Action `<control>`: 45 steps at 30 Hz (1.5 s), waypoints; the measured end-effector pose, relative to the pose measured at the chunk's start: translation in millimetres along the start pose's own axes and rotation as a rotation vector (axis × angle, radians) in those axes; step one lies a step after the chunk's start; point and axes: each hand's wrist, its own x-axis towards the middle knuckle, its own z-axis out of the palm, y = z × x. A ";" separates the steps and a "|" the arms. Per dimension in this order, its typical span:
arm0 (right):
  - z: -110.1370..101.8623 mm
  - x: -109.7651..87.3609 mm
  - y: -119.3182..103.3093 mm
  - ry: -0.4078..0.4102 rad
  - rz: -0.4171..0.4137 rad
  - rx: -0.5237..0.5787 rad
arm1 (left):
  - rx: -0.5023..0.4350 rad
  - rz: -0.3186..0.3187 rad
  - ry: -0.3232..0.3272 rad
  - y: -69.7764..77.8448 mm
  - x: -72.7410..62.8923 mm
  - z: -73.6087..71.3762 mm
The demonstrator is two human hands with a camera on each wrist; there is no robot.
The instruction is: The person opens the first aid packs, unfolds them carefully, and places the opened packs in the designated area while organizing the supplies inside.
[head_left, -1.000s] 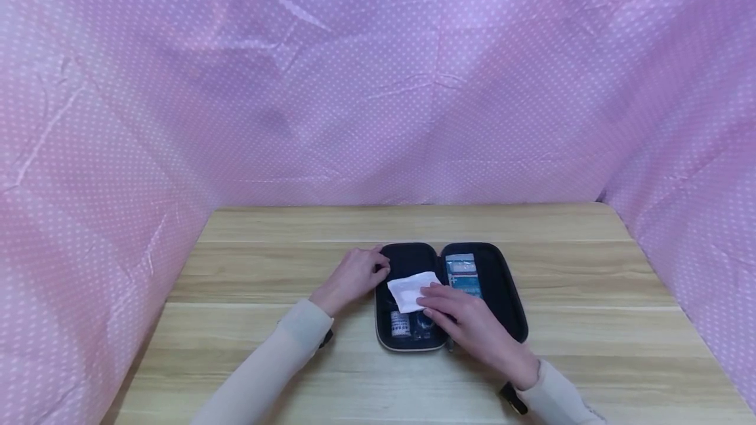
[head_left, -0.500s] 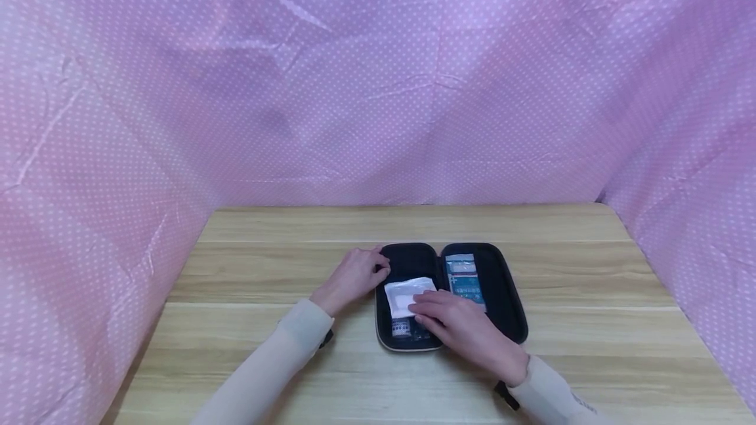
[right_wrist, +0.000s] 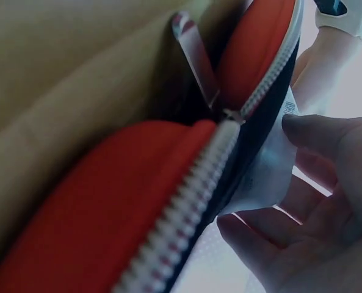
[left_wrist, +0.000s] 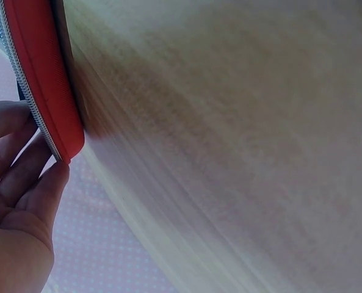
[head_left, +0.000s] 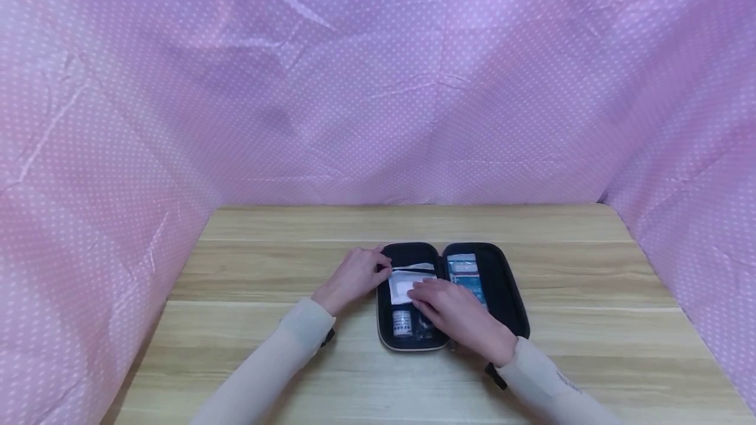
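A zip case (head_left: 413, 349), red outside and black inside, lies unfolded flat on the table. My left hand (head_left: 354, 277) grips the upper part of its left rim; in the left wrist view the thumb and fingers meet at the zipper edge. My right hand (head_left: 463, 313) holds a flat white packet (head_left: 401, 287) in the left half, its thumb and fingertips at the packet's edges in the right wrist view. A dark strap (head_left: 413, 271) crosses the packet, whose top edge shows above it. Below sit a small printed white roll (head_left: 402, 323) and a dark item in clear wrap, partly hidden.
Teal and white packets (head_left: 464, 274) lie along the inner side of the case's right half. A metal zipper pull (right_wrist: 196, 61) sticks out at the hinge end. The wooden table (head_left: 283, 241) is enclosed by pink dotted cloth (head_left: 354, 117).
The white packet first slid toward me, then moved away, and its top edge now lies beyond the dark strap. My right hand moved with it; my left hand stayed on the rim.
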 end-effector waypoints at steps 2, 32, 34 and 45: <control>0.8 2.8 0.0 0.002 0.010 -0.006 | -0.007 -0.006 -0.001 0.5 -1.4 0.6; 14.1 19.8 5.6 0.052 0.021 -0.091 | -0.023 -0.014 0.009 0.3 -3.0 -0.2; 13.8 19.6 4.8 0.044 0.027 -0.086 | -0.029 0.001 0.016 -0.3 -3.1 -0.2; 12.8 17.5 -0.5 -0.124 0.114 -0.053 | 0.026 0.106 -0.014 -0.5 -2.9 0.6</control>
